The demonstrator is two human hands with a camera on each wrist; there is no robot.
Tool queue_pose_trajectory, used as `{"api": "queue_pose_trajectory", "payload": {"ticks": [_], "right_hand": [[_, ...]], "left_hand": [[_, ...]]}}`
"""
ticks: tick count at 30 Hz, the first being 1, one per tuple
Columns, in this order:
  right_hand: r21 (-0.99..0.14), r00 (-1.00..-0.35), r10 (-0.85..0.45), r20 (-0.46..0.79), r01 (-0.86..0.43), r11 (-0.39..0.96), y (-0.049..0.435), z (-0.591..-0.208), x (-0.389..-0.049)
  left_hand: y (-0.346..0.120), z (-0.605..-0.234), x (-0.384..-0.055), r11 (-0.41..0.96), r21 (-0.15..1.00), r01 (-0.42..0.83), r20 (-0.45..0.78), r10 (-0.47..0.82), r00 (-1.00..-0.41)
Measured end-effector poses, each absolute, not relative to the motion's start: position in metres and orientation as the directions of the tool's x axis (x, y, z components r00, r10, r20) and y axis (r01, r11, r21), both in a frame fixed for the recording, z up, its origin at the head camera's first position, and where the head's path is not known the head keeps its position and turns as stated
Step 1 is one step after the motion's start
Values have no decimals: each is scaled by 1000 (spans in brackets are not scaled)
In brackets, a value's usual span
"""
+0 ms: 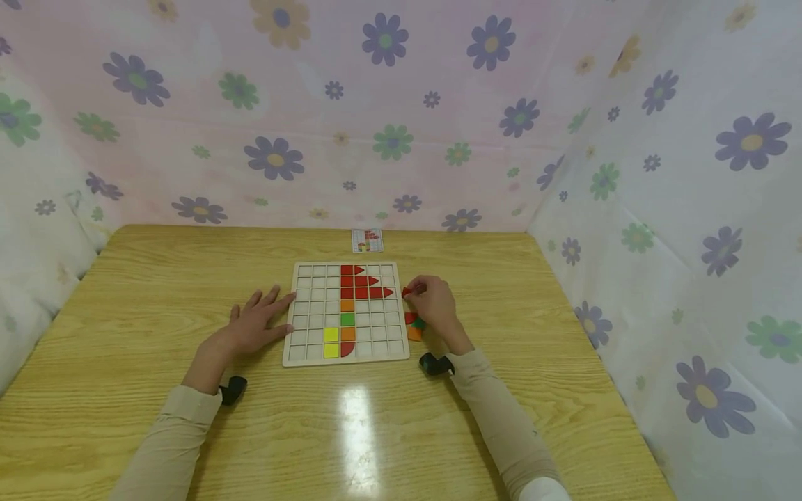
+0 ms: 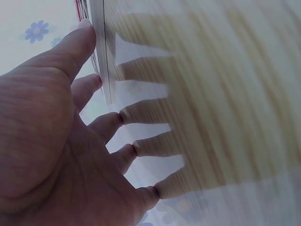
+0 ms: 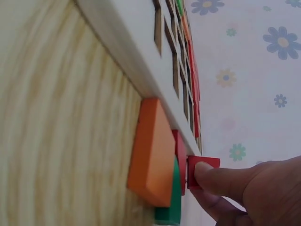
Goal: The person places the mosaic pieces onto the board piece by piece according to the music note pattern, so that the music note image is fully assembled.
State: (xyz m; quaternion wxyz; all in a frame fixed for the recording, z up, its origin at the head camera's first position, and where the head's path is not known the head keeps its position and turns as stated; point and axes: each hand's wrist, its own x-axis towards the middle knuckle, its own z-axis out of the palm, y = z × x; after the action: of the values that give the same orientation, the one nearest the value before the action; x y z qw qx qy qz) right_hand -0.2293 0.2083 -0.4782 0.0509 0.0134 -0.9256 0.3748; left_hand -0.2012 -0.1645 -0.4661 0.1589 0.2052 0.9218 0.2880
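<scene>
A wooden grid board lies flat on the table, with red, orange, green and yellow blocks set in some of its cells. Spread fingers of my left hand touch the board's left edge; in the left wrist view the thumb rests against that edge. My right hand pinches a small red block between thumb and finger, just beyond the board's right edge. Under that hand, an orange block, a green block and another red block lie beside the board.
A small pattern card with a coloured grid picture lies behind the board at the table's far edge. The wooden table is bordered by flower-printed sheets at the back and sides. Black wrist devices are on both forearms.
</scene>
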Motion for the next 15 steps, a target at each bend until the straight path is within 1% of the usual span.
{"api": "queue_pose_trajectory", "payload": {"ticks": [6, 12, 15], "right_hand": [[-652, -993, 61, 98, -18, 758, 205, -473, -225], [-666, -993, 86, 85, 7, 745, 198, -468, -218], [-676, -990, 98, 101, 4, 737, 195, -468, -214]], "left_hand": [[-164, -466, -201, 751, 594, 290, -173, 471, -865], [-165, -466, -201, 754, 591, 287, -176, 467, -867], [-166, -467, -202, 752, 591, 291, -173, 471, -865]]}}
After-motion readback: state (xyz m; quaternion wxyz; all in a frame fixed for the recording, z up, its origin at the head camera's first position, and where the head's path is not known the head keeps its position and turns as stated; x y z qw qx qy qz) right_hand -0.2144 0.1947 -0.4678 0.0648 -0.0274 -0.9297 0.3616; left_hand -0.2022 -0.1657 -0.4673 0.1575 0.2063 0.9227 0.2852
